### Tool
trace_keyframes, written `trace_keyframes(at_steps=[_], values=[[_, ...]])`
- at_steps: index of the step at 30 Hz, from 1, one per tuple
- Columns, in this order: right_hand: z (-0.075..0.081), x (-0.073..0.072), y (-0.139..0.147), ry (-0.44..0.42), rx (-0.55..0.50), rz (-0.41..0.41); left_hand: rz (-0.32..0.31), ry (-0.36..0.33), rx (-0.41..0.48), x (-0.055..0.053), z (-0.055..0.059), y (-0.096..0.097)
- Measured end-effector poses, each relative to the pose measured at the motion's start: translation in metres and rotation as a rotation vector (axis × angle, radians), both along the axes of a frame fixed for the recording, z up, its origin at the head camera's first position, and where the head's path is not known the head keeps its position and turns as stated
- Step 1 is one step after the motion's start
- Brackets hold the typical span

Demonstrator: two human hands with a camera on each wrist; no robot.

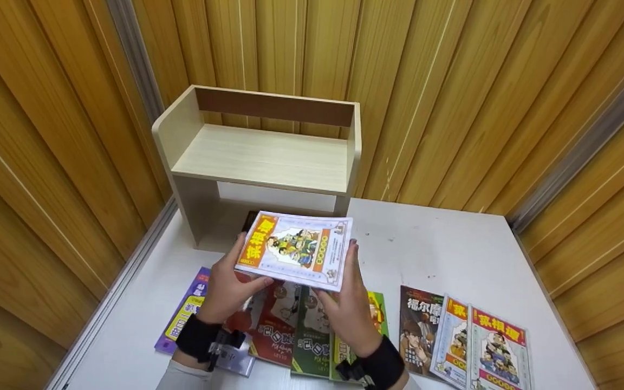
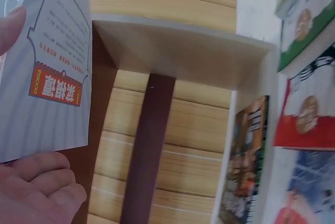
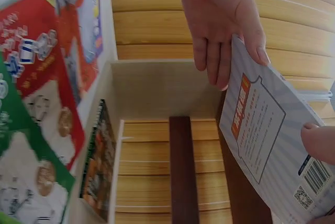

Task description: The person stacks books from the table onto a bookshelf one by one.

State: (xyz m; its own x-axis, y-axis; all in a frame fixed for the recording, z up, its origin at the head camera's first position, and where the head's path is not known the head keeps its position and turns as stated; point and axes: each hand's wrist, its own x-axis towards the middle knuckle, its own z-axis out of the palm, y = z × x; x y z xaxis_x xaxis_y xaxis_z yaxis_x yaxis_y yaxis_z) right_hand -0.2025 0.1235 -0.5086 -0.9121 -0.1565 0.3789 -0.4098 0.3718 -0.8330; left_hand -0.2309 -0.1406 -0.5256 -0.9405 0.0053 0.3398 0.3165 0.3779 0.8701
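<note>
Between my two hands is a thin book (image 1: pixel 293 249), its white cover bearing orange title bands and a cartoon group. My left hand (image 1: pixel 233 290) grips its title end, thumb along the near edge. At the opposite end my right hand (image 1: pixel 347 309) holds it, fingers at the side edge. The book is raised above the table, in front of the pale wooden shelf (image 1: pixel 260 157). Its grey striped back cover with a barcode faces the right wrist view. Down in the shelf's lower compartment lies a dark-covered book (image 2: pixel 243 166), mostly hidden in the head view.
Below my hands several books lie on the white table (image 1: pixel 415 244), among them a purple book (image 1: pixel 168 336), a red book (image 1: pixel 277 344) and a green book (image 1: pixel 310 357). On the right, a dark comic (image 1: pixel 420 330) lies beside two orange-titled books (image 1: pixel 499 352). Wooden-patterned walls (image 1: pixel 426 97) enclose the table.
</note>
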Motion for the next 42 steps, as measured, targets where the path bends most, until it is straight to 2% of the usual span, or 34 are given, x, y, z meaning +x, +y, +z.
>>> trace_keyframes(at_steps=[7,11,17,20,25,32,35,39,42], values=[[0.021,-0.016,-0.018,0.070,0.041,0.020,0.049,0.088,-0.043,-0.012,0.027,-0.023],[0.037,-0.032,-0.029,0.058,0.082,0.001,0.078,0.107,-0.091,-0.020,0.046,-0.035],[0.072,-0.058,-0.038,0.096,0.161,-0.062,0.105,0.224,-0.127,-0.044,0.078,-0.045],[0.084,-0.069,-0.041,0.114,0.176,-0.077,0.108,0.248,-0.143,-0.055,0.093,-0.047],[0.092,-0.090,-0.040,0.103,0.213,-0.109,0.111,0.213,-0.160,-0.077,0.110,-0.047],[0.098,-0.130,-0.043,0.087,0.313,-0.156,0.084,0.101,-0.180,-0.119,0.122,-0.047],[0.106,-0.145,-0.048,0.071,0.343,-0.148,0.094,0.069,-0.219,-0.130,0.130,-0.051],[0.117,-0.158,-0.050,0.042,0.324,-0.162,0.082,0.037,-0.240,-0.143,0.143,-0.053],[0.120,-0.166,-0.049,0.025,0.340,-0.197,0.077,-0.007,-0.262,-0.152,0.146,-0.054]])
